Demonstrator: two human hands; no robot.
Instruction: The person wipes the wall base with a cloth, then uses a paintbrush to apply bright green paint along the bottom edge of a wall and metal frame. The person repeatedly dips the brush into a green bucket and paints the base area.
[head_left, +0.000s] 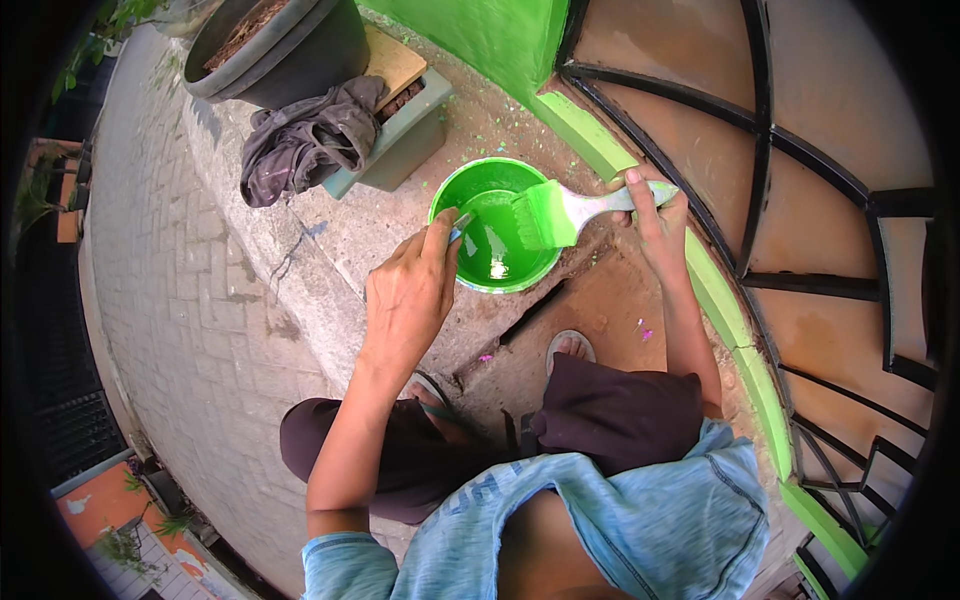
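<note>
A bucket (440,190) of bright green paint (490,235) stands on the concrete in front of me. My right hand (655,215) grips the pale, paint-smeared handle of a wide paintbrush (575,214). Its green-coated bristles hang over the bucket's right side. At the left rim, my left hand (410,285) is closed round what looks like a small paintbrush (461,226). Only a short bluish-silver part of it shows past the fingers, pointing into the bucket; its handle is hidden by the hand.
Beyond the bucket are a grey-green planter (405,140), a dark crumpled cloth (310,140) and a large black pot (290,55). A green wall (470,35) and a low green ledge (715,285) with a black metal grille (760,130) run along the right. Paving (190,290) lies left.
</note>
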